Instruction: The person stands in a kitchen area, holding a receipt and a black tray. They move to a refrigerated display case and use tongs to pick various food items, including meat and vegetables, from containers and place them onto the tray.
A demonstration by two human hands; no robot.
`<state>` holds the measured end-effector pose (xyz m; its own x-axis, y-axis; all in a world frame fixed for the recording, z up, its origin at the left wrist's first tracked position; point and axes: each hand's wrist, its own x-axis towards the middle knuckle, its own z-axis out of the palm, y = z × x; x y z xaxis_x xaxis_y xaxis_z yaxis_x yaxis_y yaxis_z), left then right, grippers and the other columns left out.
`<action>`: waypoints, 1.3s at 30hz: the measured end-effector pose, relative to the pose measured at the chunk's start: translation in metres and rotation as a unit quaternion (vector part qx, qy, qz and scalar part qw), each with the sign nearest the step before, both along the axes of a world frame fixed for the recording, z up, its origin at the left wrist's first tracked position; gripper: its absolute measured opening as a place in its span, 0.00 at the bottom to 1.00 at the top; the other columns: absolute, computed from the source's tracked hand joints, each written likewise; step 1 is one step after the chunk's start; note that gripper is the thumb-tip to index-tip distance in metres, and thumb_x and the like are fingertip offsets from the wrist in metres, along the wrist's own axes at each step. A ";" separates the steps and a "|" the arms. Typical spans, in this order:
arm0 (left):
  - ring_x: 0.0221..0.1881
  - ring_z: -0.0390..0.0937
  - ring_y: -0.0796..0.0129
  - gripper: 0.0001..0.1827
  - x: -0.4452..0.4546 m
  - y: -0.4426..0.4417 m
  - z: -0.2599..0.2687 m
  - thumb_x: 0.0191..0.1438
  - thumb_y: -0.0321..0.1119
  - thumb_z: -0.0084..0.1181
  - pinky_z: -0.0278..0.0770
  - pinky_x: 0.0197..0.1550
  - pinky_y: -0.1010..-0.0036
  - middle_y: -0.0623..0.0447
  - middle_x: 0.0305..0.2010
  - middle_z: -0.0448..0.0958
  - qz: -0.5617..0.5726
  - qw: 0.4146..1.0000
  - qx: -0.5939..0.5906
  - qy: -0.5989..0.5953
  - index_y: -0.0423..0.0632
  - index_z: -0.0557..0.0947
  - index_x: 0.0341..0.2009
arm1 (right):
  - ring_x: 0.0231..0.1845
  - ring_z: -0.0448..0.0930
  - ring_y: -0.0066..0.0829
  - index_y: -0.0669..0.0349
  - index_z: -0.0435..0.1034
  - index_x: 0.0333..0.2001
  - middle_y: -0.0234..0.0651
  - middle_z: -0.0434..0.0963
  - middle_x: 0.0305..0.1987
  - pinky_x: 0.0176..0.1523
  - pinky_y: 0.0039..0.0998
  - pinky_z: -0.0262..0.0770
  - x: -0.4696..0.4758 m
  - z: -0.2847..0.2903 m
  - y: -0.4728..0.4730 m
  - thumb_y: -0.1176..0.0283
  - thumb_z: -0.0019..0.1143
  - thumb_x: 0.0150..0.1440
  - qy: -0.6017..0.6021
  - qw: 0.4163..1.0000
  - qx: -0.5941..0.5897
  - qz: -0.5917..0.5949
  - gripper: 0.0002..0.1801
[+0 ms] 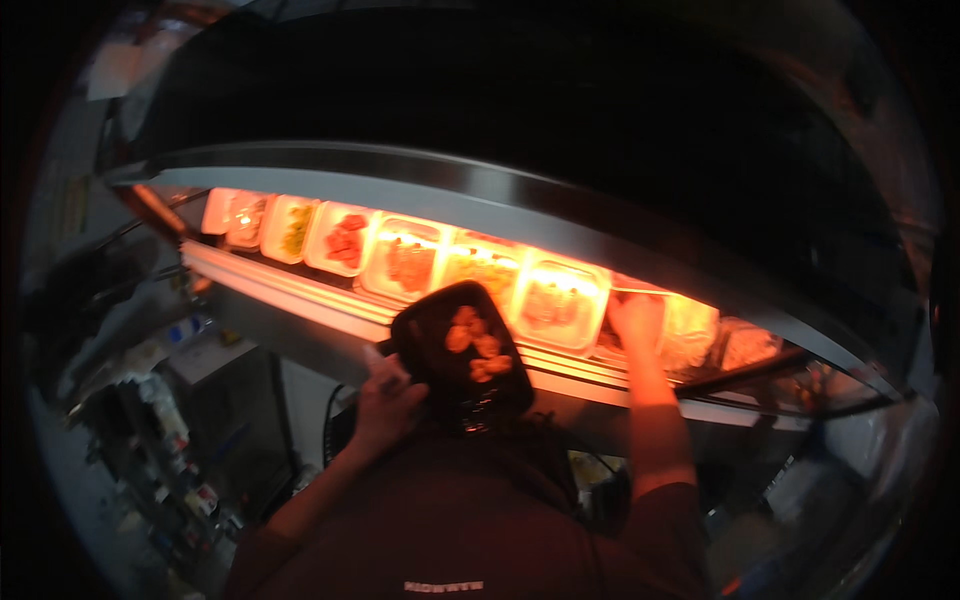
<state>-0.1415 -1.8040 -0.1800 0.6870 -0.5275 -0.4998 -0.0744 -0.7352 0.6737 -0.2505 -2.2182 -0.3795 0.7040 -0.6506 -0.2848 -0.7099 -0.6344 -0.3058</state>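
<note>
My left hand (386, 397) is at the left edge of a black plastic tray (416, 356), gripping it in front of my chest. Several small pale-orange food pieces (476, 341) lie in the tray. Something whitish, too blurred to name, shows near the fingers. My right hand (636, 319) reaches into a container in the lit refrigerated display case, second or third from its right end. The fingers dip down among the contents, so their grip is hidden. Beside it on the left stands a clear container (562, 304) of food, washed out by orange light.
More food containers (341, 240) line the case to the left. A bagged food item (688, 330) lies right of my right hand. The case's metal upper edge (480, 184) overhangs the row, and its front sill (300, 300) runs below. A cluttered shelf (161, 450) stands lower left.
</note>
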 end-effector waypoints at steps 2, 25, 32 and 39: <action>0.45 0.74 0.72 0.15 0.009 -0.022 0.021 0.54 0.24 0.62 0.76 0.48 0.71 0.55 0.41 0.75 0.219 0.959 -0.069 0.164 0.42 0.75 0.46 | 0.41 0.82 0.49 0.60 0.79 0.35 0.45 0.83 0.37 0.49 0.45 0.78 0.000 -0.009 0.001 0.55 0.59 0.55 0.063 0.998 -0.018 -0.005 0.18; 0.45 0.73 0.73 0.14 -0.018 -0.002 -0.032 0.52 0.23 0.63 0.75 0.47 0.74 0.55 0.41 0.72 0.224 0.941 -0.160 0.197 0.44 0.73 0.40 | 0.35 0.75 0.27 0.56 0.75 0.36 0.29 0.76 0.33 0.33 0.28 0.71 0.021 0.199 0.167 0.72 0.59 0.50 -0.150 0.878 -0.026 0.454 0.08; 0.42 0.74 0.75 0.14 -0.009 -0.016 -0.005 0.53 0.19 0.59 0.76 0.44 0.75 0.56 0.40 0.72 0.247 0.931 -0.163 0.212 0.42 0.73 0.43 | 0.37 0.78 0.32 0.52 0.77 0.38 0.29 0.77 0.32 0.37 0.32 0.75 0.013 0.211 0.137 0.73 0.58 0.51 -0.192 0.896 0.124 0.381 0.09; 0.41 0.72 0.77 0.13 -0.006 -0.012 -0.002 0.53 0.22 0.61 0.73 0.44 0.76 0.57 0.40 0.74 0.236 0.950 -0.077 0.188 0.41 0.74 0.43 | 0.44 0.81 0.46 0.59 0.78 0.46 0.42 0.82 0.38 0.50 0.41 0.77 -0.012 0.171 0.038 0.73 0.63 0.54 -0.104 0.986 0.042 0.120 0.14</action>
<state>-0.1471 -1.8157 -0.1824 0.6530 -0.2919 -0.6988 0.5068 -0.5171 0.6897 -0.2629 -2.1802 -0.2084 0.8839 -0.4378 -0.1641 -0.4585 -0.7430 -0.4875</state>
